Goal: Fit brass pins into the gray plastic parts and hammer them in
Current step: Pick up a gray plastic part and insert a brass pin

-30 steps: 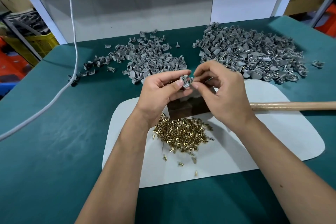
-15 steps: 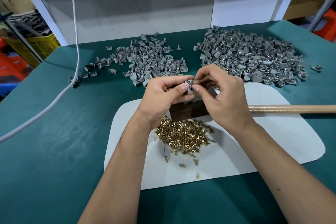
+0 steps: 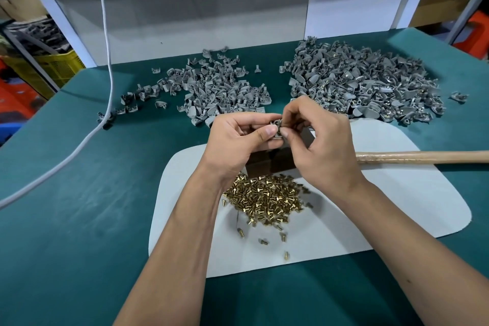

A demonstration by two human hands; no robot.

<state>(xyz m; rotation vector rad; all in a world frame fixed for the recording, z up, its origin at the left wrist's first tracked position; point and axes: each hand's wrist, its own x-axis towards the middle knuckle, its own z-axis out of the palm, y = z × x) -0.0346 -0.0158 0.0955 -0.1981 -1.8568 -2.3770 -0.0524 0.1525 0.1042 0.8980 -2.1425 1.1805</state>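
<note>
Brass pins point(image 3: 266, 197) heap nearest on the white mat point(image 3: 383, 214). Above, the left hand point(image 3: 239, 141) pinches a gray part point(image 3: 277, 127); the right hand point(image 3: 321, 144) has closed in, fingertips pinched, probably seating a pin. Hammering follows.

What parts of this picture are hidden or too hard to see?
- Hammer head: head view, only the wooden handle shows; the right hand covers the rest.
- Brass pin going in: too small, hidden between fingertips at the gray part held by the left hand.
- Dark block: mostly covered by both hands.
- White cable: cut off by top and left edges.
</note>
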